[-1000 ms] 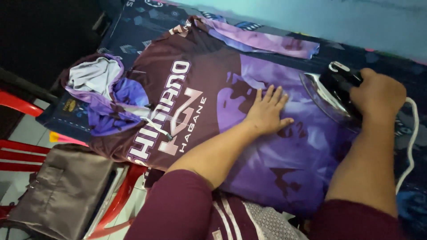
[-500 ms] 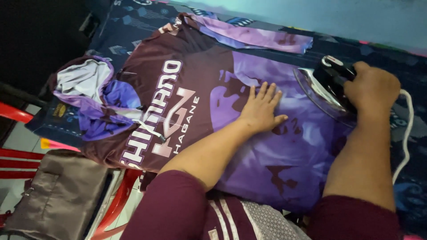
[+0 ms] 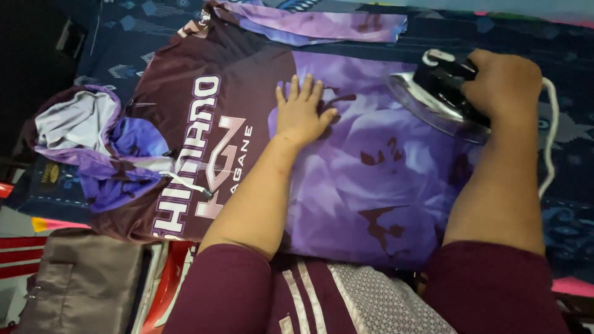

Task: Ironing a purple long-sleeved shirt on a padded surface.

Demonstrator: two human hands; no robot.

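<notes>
A purple and maroon hooded jersey [image 3: 260, 154] is spread flat across a dark blue patterned cloth [image 3: 569, 204] that covers the ironing surface, with the hood [image 3: 93, 145] turned out to the left and one purple sleeve [image 3: 322, 25] laid along the far edge. The left hand [image 3: 302, 114] is pressed palm down on the middle of the jersey, where the maroon part meets the purple print; its fingers [image 3: 307, 86] are held straight and slightly spread, and nothing is gripped by them. The right hand [image 3: 504, 83] is closed around the dark handle of an electric iron [image 3: 436, 93], whose shiny soleplate is set on the purple fabric at the right side of the garment, well apart from the left hand. The handle is fully wrapped by the fingers of that hand, so the grip is seen as firm. A white cord [image 3: 550, 142] is run from behind the iron down along the right forearm. Both forearms are bare, and maroon sleeves are seen at the lower edge of the view. Below the jersey, a folded maroon and white garment [image 3: 346, 297] is seen near the body. At the lower left, a brown bag [image 3: 74, 284] is placed on a red chair [image 3: 170, 291], just beside the edge of the cloth.
</notes>
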